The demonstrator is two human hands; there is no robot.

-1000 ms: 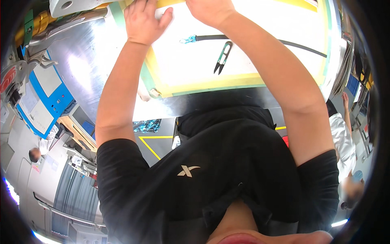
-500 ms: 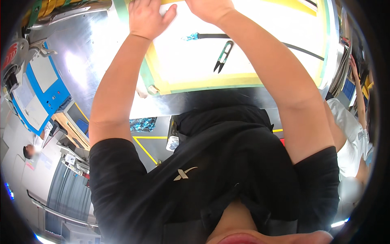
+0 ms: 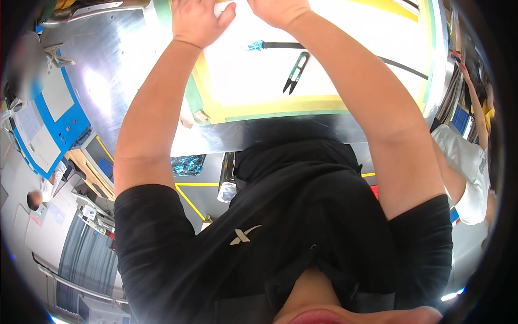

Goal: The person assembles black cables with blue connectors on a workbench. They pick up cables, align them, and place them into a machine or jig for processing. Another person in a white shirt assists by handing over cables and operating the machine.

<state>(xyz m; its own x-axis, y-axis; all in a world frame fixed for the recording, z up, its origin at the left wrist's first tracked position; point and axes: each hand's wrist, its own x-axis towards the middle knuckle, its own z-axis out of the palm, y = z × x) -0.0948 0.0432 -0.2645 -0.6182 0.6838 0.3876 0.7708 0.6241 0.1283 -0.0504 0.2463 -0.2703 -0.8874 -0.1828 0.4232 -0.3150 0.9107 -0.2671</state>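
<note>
Both my arms reach forward over a bright white work surface [image 3: 243,81] bordered with yellow and green tape. My left hand [image 3: 200,20] lies at its far left part, thumb spread away from the fingers, whose tips are cut off by the top edge. Opposite it is my right hand [image 3: 278,9]; its fingers are out of the picture, so what they touch is hidden. Thread snips [image 3: 298,69] with green-and-black handles and dark blades lie between my forearms. Just beyond them a black strap [image 3: 283,46] with a shiny blue wrapped end [image 3: 256,46] runs under my right forearm.
A metal tabletop [image 3: 102,81] extends to the left. Beyond it stands a blue-framed board [image 3: 56,127] with papers. Shiny blue foil [image 3: 187,165] lies below the table edge. A person in a white shirt [image 3: 464,167] is at the right, another person [image 3: 40,197] far left.
My hands keep nearly the same place. The person in white at the right has shifted. A blurred shape now covers part of the far left.
</note>
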